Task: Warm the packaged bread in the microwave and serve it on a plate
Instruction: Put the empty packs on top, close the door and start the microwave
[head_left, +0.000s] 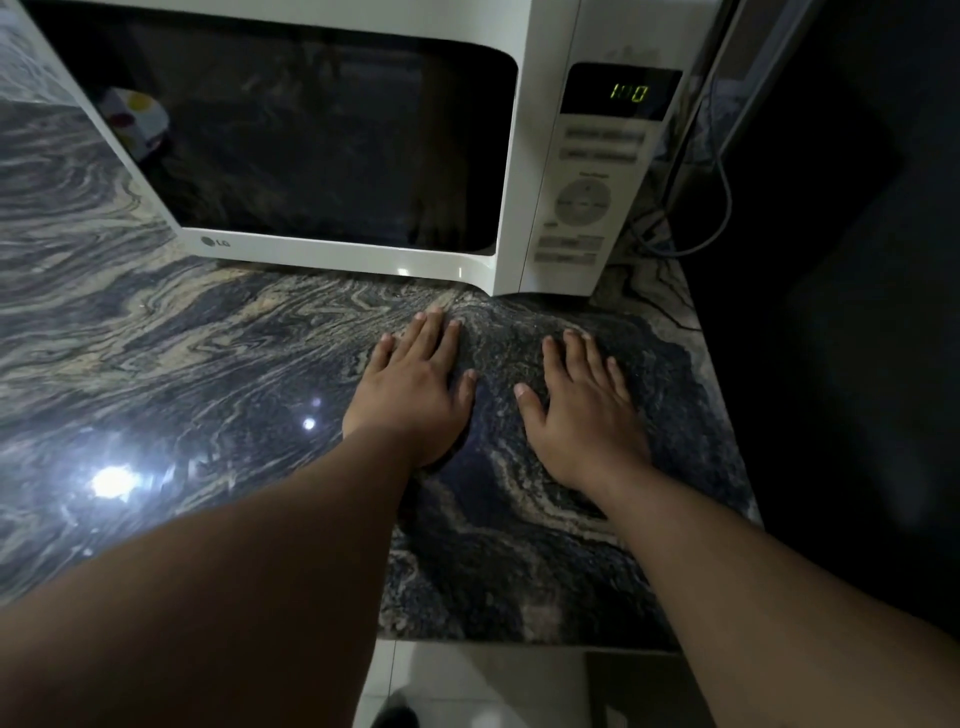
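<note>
Dark marble table (208, 338), both hands (415, 389) flat, fingers spread and empty; bread's unseen behind the microwave (332, 156) door, probably soft and light, so grab the pack's edges gently.

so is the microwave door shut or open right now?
Shut. The microwave door sits flush with the white body beside the control panel, and the display is lit. Both hands rest flat on the countertop.

Open counter (182, 364) left of both flat hands; microwave (332, 156) with closed door just beyond fingertips; cables (691, 234) at right.
</note>
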